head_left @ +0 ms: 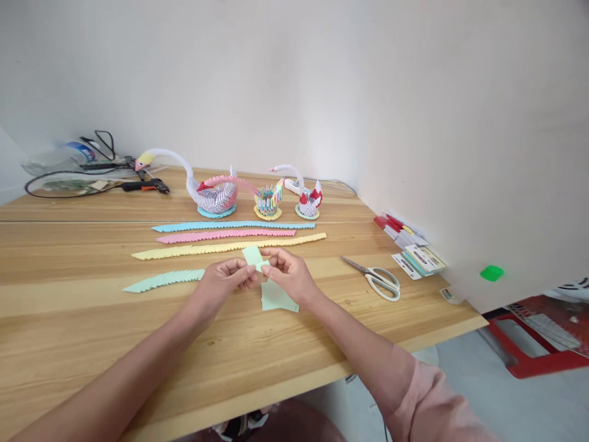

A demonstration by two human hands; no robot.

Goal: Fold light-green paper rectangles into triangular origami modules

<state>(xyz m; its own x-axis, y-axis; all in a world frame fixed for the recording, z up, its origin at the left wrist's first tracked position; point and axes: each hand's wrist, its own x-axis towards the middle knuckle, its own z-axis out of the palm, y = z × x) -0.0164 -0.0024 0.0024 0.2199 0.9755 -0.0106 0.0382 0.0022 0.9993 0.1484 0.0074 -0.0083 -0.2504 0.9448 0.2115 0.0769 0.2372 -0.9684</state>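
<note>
Between my two hands, just above the table, is a light green paper piece [252,255], partly folded. My left hand [230,274] pinches its lower left edge between thumb and fingers. From the other side my right hand [288,273] grips it the same way, thumb on the near face. Below my right hand a light green paper sheet [277,298] lies flat, partly covered by that hand. A green folded paper strip [163,280] runs leftward from behind my left hand. Farther back lie yellow [221,248], pink [225,235] and blue folded paper strips [234,226].
Three folded-paper swans [214,199] stand along the back of the wooden table [83,258]. Scissors [381,282] lie to the right, near stacked paper packs [421,261] by the wall. A glue gun [145,186], cables and a plastic bottle [57,159] are at the back left.
</note>
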